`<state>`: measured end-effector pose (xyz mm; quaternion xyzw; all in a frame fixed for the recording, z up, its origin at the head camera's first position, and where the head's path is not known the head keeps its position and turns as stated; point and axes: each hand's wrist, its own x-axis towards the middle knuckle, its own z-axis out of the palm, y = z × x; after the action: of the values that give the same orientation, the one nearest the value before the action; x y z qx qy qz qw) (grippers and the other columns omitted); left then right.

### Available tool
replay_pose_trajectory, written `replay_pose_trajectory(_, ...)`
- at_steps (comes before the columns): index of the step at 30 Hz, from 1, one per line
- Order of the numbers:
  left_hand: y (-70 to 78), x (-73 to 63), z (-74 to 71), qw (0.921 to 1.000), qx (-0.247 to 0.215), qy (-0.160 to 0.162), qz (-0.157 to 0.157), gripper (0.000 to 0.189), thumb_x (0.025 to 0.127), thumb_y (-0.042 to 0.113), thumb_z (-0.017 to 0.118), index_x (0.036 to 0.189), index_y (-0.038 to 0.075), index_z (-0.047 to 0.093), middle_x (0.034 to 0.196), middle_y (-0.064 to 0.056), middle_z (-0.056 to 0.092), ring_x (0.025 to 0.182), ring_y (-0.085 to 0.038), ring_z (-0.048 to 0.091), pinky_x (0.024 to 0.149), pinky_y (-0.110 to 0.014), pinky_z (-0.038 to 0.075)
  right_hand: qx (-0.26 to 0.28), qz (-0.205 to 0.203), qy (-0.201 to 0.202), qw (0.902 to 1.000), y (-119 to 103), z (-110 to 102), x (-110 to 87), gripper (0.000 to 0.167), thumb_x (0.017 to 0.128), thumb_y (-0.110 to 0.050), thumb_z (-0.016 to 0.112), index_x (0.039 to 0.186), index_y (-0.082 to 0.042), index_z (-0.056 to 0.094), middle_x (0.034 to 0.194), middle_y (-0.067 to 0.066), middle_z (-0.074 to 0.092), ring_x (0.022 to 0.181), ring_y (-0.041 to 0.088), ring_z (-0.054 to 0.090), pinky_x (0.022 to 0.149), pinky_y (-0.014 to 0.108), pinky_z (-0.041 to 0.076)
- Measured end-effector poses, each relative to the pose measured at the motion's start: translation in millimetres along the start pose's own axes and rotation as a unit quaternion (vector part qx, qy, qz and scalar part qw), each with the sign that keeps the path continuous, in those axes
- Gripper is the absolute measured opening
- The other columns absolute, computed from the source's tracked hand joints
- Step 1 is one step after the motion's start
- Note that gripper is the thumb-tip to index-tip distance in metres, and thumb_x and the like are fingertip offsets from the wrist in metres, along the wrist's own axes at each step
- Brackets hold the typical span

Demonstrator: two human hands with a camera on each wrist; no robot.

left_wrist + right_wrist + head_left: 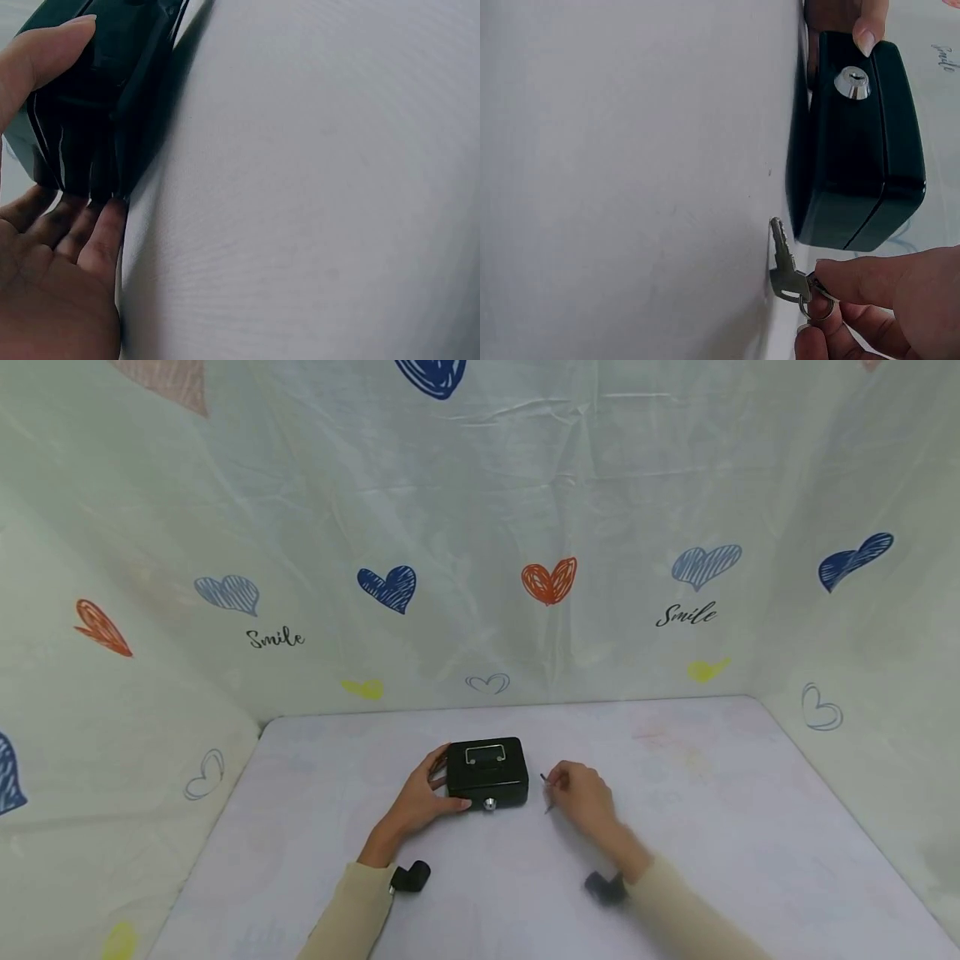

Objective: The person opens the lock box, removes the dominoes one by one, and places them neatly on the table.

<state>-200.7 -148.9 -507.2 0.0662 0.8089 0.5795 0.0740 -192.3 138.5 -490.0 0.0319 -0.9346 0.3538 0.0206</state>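
Observation:
A black cash box (pixel 506 778) with a carrying handle on its lid and a silver lock (pixel 854 83) on its front sits on the table. My left hand (pixel 420 797) grips its left end, the thumb (pixel 56 52) on the front and the other fingers against the side. Just right of the box, apart from it, my right hand (pixel 585 797) pinches a small key ring (pixel 817 308) between thumb and fingers. From the ring a silver key (pixel 784 259) sticks out towards the tabletop. The box's lid looks closed. Whatever else the right fingers cover is hidden.
The white table (pixel 300 860) runs back to a pale curtain (pixel 465 635) printed with hearts and the word Smile, which also encloses both sides. A black wrist camera (pixel 411 877) sits on the left wrist, another (pixel 604 888) on the right.

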Motion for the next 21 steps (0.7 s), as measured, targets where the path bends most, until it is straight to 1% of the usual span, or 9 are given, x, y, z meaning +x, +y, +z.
replay_pose_trajectory(4,-0.8,1.2,0.3,1.0,-0.003,0.0,0.002,0.105,0.078,0.003,0.092,0.164,0.001,0.032,0.167,-0.023,0.037,0.155,-0.041,0.035,0.122,-0.049,0.043,-0.008,-0.007,-0.004,0.9999,-5.1,-1.5,-8.0,0.007,0.088,-0.002,0.077,0.087,-0.007,0.072,0.073,-0.003,0.065,0.066,0.013,0.054,0.057,0.027,0.046)
replay_pose_trajectory(8,-1.1,2.4,0.3,0.9999,-0.012,-0.003,0.002,0.105,0.079,0.003,0.091,0.164,0.0,0.031,0.167,-0.023,0.036,0.156,-0.041,0.034,0.122,-0.049,0.043,-0.008,-0.018,-0.007,0.9998,-13.7,-3.4,-18.2,0.008,0.087,-0.001,0.078,0.087,-0.008,0.073,0.072,-0.004,0.066,0.066,0.011,0.055,0.058,0.027,0.048)
replay_pose_trajectory(12,-0.7,3.2,0.2,0.9998,-0.02,-0.005,0.001,0.105,0.079,0.003,0.091,0.164,-0.002,0.03,0.167,-0.024,0.036,0.156,-0.042,0.034,0.123,-0.049,0.042,-0.004,-0.036,-0.009,0.9993,-23.6,-2.9,-27.8,0.01,0.086,-0.002,0.08,0.086,-0.01,0.074,0.071,-0.006,0.065,0.065,0.009,0.055,0.059,0.028,0.049)
replay_pose_trajectory(16,-0.1,4.6,0.0,0.9997,-0.023,-0.003,-0.002,0.105,0.078,0.003,0.091,0.164,-0.002,0.03,0.167,-0.025,0.036,0.156,-0.042,0.034,0.123,-0.049,0.042,-0.002,-0.06,-0.006,0.9982,-34.5,-0.4,-35.6,0.014,0.083,-0.002,0.082,0.084,-0.014,0.073,0.07,-0.01,0.064,0.064,0.006,0.055,0.058,0.028,0.048)
replay_pose_trajectory(21,0.3,6.4,-0.3,0.9996,-0.029,0.001,0.0,0.105,0.077,0.002,0.091,0.163,-0.002,0.031,0.166,-0.026,0.037,0.155,-0.043,0.034,0.122,-0.049,0.042,-0.009,-0.082,-0.002,0.9966,-47.3,6.7,-39.6,0.016,0.081,-0.001,0.083,0.083,-0.015,0.074,0.07,-0.011,0.066,0.065,0.005,0.056,0.058,0.026,0.048)
